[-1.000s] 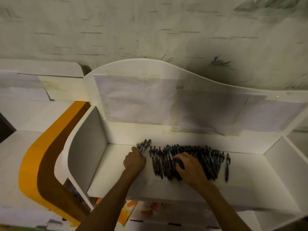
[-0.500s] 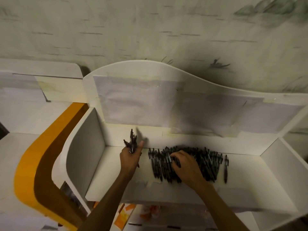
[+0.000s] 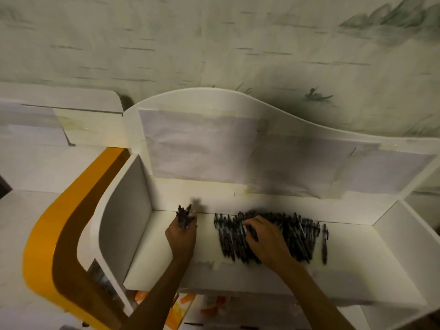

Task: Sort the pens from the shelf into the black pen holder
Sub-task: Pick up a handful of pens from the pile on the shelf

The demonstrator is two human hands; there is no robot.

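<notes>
White shelf [image 3: 352,258]: left hand [image 3: 182,236] grip holds pen bundle [image 3: 183,216]; right hand [image 3: 267,239] fingers pinch pen pile [image 3: 295,234]

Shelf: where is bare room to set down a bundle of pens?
Bare shelf lies between the left side panel and left hand, and between the lone pen and right wall. The pen pile crowds the middle.

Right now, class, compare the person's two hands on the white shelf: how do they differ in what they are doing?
The left hand grips a small bunch of pens pointing up toward the shelf's back panel; the right hand lies on the pile of pens lying flat. The left hand is beside the pile, over bare shelf; the right hand is on the pile. Both reach in from the front.
</notes>
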